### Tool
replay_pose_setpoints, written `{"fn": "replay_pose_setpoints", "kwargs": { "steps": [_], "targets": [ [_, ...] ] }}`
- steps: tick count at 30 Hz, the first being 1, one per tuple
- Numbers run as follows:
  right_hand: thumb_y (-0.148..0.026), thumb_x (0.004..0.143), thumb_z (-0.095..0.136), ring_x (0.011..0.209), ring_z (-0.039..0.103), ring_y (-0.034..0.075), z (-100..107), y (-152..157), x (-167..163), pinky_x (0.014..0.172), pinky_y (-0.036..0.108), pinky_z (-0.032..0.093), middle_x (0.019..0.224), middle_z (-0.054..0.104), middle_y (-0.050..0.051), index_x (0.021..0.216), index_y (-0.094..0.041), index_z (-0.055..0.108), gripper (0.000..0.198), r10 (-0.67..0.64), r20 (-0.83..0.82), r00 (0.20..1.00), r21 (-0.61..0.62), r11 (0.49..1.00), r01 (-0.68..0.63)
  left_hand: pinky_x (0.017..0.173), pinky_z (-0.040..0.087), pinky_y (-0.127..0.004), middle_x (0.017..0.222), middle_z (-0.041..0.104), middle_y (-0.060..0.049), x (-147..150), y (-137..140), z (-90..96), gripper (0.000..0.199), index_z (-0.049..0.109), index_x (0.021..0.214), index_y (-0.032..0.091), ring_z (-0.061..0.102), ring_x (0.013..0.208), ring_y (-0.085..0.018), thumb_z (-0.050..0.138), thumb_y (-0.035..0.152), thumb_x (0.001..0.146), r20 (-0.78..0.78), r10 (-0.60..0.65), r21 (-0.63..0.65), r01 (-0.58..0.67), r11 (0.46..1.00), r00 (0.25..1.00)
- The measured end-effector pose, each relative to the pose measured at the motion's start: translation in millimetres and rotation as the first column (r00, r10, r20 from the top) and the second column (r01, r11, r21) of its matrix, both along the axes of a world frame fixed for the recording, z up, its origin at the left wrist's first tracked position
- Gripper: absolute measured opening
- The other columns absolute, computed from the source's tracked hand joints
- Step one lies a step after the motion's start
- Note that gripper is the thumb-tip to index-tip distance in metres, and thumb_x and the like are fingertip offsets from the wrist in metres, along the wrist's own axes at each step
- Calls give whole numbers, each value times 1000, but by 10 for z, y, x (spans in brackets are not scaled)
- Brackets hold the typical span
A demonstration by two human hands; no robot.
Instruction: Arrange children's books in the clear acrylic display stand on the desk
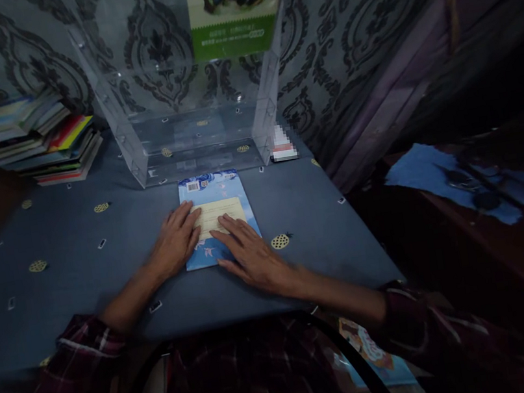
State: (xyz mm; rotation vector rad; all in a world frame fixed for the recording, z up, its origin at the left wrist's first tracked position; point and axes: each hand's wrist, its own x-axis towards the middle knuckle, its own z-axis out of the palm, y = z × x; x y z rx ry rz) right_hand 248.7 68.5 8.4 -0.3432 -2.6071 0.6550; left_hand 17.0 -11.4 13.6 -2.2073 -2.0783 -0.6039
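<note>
A blue book (213, 192) lies flat on the patterned tablecloth, its barcode at the far edge and a cream panel of small text across its middle. My left hand (176, 235) rests over the book's left edge, fingers stretched out toward the panel. On the right side of the cover lies my right hand (250, 251), fingers spread across the lower part of the panel. Neither hand grips anything; both are palm down. Parts of the panel and the lower cover are hidden under the fingers.
A clear acrylic stand (134, 146) holding a green-edged print (233, 40) rises behind the book. Stacked books (46, 137) sit at the back left. A blue cloth (436, 177) lies on a dark surface at right. Another colourful book (378, 353) shows below the table edge.
</note>
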Motion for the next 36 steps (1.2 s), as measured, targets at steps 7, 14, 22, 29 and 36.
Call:
{"fn": "replay_pose_setpoints", "kwargs": {
  "steps": [7, 14, 22, 29, 36],
  "targets": [
    [-28, 106, 42, 144, 48, 28, 67, 95, 254, 117, 60, 45, 153, 52, 10, 149, -33, 47, 43, -72, -106, 992, -134, 989, 58, 116, 42, -58, 150, 53, -17, 238, -132, 164, 37, 57, 138, 22, 42, 147, -33, 41, 31, 106, -90, -96, 26, 99, 995, 991],
    [-23, 102, 52, 97, 63, 27, 96, 201, 453, 87, 47, 56, 100, 68, 9, 115, -26, 67, 20, -143, -140, 980, -102, 986, 129, 120, 37, -59, 147, 57, -13, 651, -256, 154, 40, 56, 142, 27, 46, 145, -30, 46, 20, 104, -163, -351, -21, 352, 936, 922],
    [-21, 104, 50, 94, 59, 23, 108, 191, 478, 85, 39, 51, 97, 67, 8, 106, -20, 68, 18, -111, -118, 987, 6, 994, 113, 109, 51, -49, 138, 64, -13, 382, -492, 286, 40, 57, 141, 21, 54, 136, -28, 50, 14, 101, -238, -407, -33, 411, 911, 882],
    [-23, 104, 50, 93, 55, 24, 191, 32, 439, 85, 41, 47, 96, 65, 9, 127, -19, 66, 28, -16, -44, 999, 299, 954, 28, 105, 55, -47, 135, 66, -12, 242, -675, 307, 38, 58, 137, 21, 57, 132, -27, 52, 14, 100, -239, -363, 36, 382, 924, 901],
    [-25, 104, 49, 93, 53, 25, 228, -70, 570, 82, 39, 45, 102, 66, 13, 131, -13, 64, 33, -73, 79, 994, 417, 908, 33, 105, 54, -47, 133, 66, -12, 265, -657, 293, 39, 58, 137, 20, 58, 131, -27, 54, 13, 99, -227, -358, 57, 379, 924, 906]
  ]
}}
